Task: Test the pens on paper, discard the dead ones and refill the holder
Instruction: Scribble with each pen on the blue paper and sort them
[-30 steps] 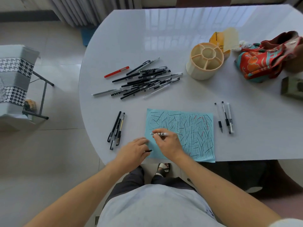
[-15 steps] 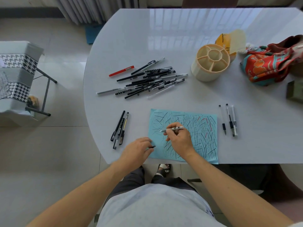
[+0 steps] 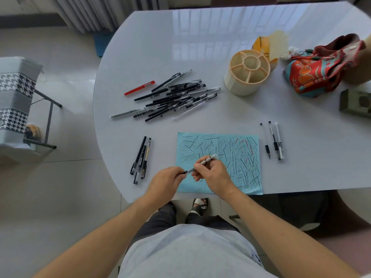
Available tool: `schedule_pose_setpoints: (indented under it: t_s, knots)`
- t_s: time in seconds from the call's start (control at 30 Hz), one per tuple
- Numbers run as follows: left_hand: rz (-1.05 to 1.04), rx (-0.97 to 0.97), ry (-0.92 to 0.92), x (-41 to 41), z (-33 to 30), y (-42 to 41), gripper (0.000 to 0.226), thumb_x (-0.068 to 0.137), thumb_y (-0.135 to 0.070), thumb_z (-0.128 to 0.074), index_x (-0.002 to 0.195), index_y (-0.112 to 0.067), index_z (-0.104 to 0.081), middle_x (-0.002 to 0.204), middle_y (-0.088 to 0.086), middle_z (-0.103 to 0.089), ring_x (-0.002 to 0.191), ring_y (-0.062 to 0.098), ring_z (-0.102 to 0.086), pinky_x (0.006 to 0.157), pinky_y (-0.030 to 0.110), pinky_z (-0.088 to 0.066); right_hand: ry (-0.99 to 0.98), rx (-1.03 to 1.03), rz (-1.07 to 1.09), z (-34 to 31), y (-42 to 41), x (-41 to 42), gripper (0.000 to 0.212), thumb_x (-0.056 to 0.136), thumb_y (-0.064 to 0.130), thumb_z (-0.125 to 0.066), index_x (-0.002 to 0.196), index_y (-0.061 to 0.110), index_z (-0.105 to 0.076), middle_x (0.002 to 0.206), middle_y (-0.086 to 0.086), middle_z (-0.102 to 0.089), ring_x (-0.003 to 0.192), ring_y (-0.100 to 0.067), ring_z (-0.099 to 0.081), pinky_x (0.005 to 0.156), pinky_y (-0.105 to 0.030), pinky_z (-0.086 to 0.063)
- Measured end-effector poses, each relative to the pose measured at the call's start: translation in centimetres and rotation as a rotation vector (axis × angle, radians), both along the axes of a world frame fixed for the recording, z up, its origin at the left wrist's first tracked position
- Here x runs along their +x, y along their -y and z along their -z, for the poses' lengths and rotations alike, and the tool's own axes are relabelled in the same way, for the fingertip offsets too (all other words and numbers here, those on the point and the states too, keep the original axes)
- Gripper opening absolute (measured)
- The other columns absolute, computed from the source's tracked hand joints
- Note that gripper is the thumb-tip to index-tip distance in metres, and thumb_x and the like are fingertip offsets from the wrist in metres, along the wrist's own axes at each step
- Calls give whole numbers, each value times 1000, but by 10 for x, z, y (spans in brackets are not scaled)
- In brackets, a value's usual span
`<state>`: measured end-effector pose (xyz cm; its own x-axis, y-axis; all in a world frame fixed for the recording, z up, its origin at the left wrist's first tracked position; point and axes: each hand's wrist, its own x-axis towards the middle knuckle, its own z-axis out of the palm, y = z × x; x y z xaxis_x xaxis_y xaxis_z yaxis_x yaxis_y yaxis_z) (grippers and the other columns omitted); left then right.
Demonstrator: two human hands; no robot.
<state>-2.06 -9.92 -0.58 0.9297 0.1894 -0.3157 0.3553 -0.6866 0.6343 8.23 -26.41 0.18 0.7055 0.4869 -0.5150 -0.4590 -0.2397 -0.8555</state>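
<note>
My right hand [image 3: 212, 174] grips a white patterned pen [image 3: 208, 159] above the lower left of the blue scribbled paper [image 3: 236, 145]. My left hand [image 3: 166, 182] pinches the pen's black cap [image 3: 184, 172] right at the pen's tip end. A heap of mostly black pens [image 3: 176, 97] lies at the table's middle left, with a red pen [image 3: 139, 87] at its edge. The cream compartment holder [image 3: 248, 75] stands empty at the back right. Three pens [image 3: 141, 158] lie left of the paper, three more pens [image 3: 274, 140] right of it.
A red patterned cloth bag [image 3: 323, 65] and a green box [image 3: 355, 102] sit at the table's right side; a yellow carton [image 3: 263, 46] stands behind the holder. A houndstooth-covered stool [image 3: 16, 103] stands on the floor to the left. The table's front edge [image 3: 301, 191] runs under my wrists.
My right hand lifted the pen off the paper and swung its tip toward my left hand. My left hand rose from the table edge, bringing the cap to the tip.
</note>
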Motion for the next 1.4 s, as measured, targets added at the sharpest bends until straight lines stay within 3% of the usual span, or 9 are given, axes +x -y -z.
schedule_pose_setpoints:
  t_s: [0.27, 0.4, 0.5, 0.57, 0.67, 0.83, 0.97, 1.1, 1.4]
  knots:
    - [3, -56, 36, 10, -3, 14, 17, 99, -31, -54, 97, -19, -67, 84, -7, -66, 78, 13, -58, 72, 36, -50, -6, -60, 5, -2, 9, 6, 15, 103, 16, -59, 99, 3, -67, 79, -8, -73, 69, -23, -68, 74, -40, -63]
    - [63, -20, 66, 21, 2, 6, 33, 100, -38, -51, 128, -24, -61, 127, -8, -63, 119, 10, -53, 101, 31, -42, -3, -101, 165, -6, 28, 39, 16, 106, 17, -53, 106, 4, -63, 92, -9, -72, 70, -15, -67, 70, -34, -63]
    - [201, 132, 41, 21, 11, -9, 50, 94, -29, -62, 142, -20, -50, 149, -2, -46, 141, 17, -38, 115, 34, -31, 202, -419, 95, -8, 61, 79, 20, 107, 27, -47, 117, 13, -57, 96, -7, -67, 73, -17, -64, 66, -37, -61]
    - [299, 241, 1, 15, 18, -17, 59, 89, -26, -67, 144, -19, -47, 156, 1, -36, 147, 21, -28, 120, 37, -26, 395, -688, -35, -4, 87, 103, 27, 108, 29, -45, 125, 12, -54, 94, -6, -65, 81, -25, -61, 65, -40, -51]
    - [313, 317, -11, 6, 23, -23, 63, 83, -27, -71, 142, -19, -49, 159, 3, -32, 148, 23, -25, 119, 41, -27, 507, -891, -182, 9, 113, 125, 38, 106, 28, -46, 142, 14, -52, 116, -13, -68, 99, -29, -61, 83, -37, -49]
    - [235, 320, -6, -3, 22, -26, 63, 79, -26, -74, 138, -17, -54, 155, 5, -38, 145, 27, -29, 119, 42, -29, 640, -1021, -198, 26, 124, 146, 26, 101, 23, -51, 122, 11, -62, 115, -16, -69, 95, -34, -62, 76, -37, -49]
    - [246, 339, -27, -5, 22, -29, 63, 81, -31, -72, 140, -20, -52, 157, 2, -35, 146, 23, -26, 120, 39, -25, 659, -1079, -92, 29, 128, 159, 21, 98, 18, -54, 113, 7, -63, 112, -23, -64, 92, -41, -62, 80, -43, -52]
    - [244, 344, -26, -5, 23, -30, 63, 83, -32, -68, 141, -21, -48, 158, 0, -32, 147, 22, -23, 121, 38, -23, 676, -1095, -62, 20, 116, 166, 29, 95, 2, -51, 122, 4, -61, 131, -27, -53, 101, -47, -60, 85, -48, -52]
    - [265, 348, -78, -5, 26, -30, 67, 85, -36, -62, 147, -24, -39, 161, 0, -24, 149, 21, -15, 121, 41, -23, 962, -666, -412, -7, -67, 172, 37, 95, 4, -53, 128, 9, -67, 128, -12, -64, 109, -31, -62, 93, -40, -51]
